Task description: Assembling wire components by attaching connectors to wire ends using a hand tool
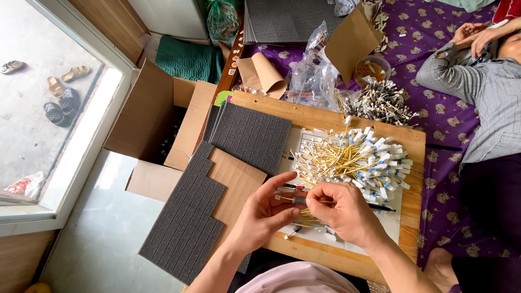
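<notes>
Both hands meet near the middle of the wooden board, which serves as the counter. The left hand pinches one end of a thin yellow wire between thumb and forefinger, its grip clenched on the small dark sleeve there. The right hand has its grip closed on the same wire just to the right, fingers curled over it. The wire lies level between the two hands, above a white sheet of paper.

Just beyond the hands, a heap of yellow wires with white and blue tips is spread over the paper. A second, darker bundle of wires sits at the far edge of the board. To the left, grey foam sheets overlap a piece of brown cardboard. An open cardboard box stands further left on the floor. On the right, another person in a grey checked shirt lies on a purple patterned cloth
</notes>
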